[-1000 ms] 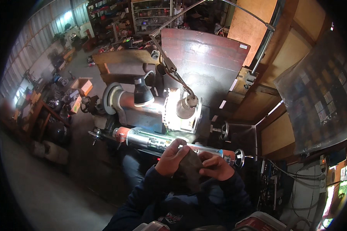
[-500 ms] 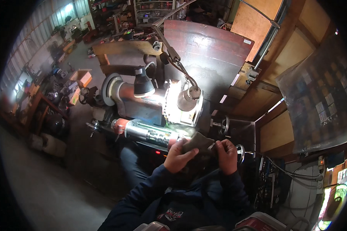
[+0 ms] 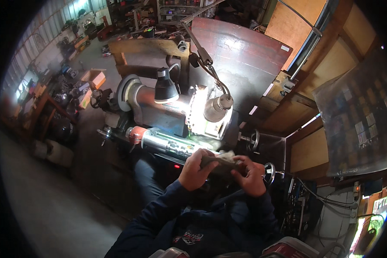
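The person's left hand (image 3: 195,173) pinches one side of a crumpled grey cloth (image 3: 222,160) between thumb and fingers. The right hand (image 3: 253,177) pinches the other side. The cloth is up between both hands, near a big machine's shiny front bar (image 3: 165,142).

Hands (image 3: 193,173) holding cloth (image 3: 222,160), brightly lit machine (image 3: 161,112)

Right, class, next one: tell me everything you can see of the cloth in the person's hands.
The cloth is grey-brown, paler on top where light catches it. It looks like soft fabric, bunched and folded rather than spread flat. The left hand grips its left end and the right hand its right, holding it up before the machine. The hands partly hide it, so its full outline is unclear.
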Demonstrator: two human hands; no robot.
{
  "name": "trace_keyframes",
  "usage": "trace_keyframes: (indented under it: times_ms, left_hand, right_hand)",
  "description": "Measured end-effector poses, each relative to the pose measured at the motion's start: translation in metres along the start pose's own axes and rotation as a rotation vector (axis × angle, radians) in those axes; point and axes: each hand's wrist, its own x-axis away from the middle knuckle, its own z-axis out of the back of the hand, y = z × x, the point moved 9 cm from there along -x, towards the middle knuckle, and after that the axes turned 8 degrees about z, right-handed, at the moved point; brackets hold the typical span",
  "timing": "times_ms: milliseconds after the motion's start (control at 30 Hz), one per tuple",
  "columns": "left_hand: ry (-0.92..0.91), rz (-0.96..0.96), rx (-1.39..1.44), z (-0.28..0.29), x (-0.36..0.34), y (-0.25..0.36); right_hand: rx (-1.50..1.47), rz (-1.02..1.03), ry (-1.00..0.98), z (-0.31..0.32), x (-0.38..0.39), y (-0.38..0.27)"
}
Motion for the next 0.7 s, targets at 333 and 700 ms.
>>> trace_keyframes:
  times_ms: [333, 700]
  left_hand:
    - [-0.376, -0.2, -0.136, -0.02, -0.004, 0.027]
    - [0.196, -0.191, -0.045, -0.014, 0.009, 0.022]
  right_hand:
    - [-0.342, 0.101, -0.146, -0.034, 0.0, -0.017]
    - [0.108, 0.184, 0.088, -0.005, -0.031, -0.043]
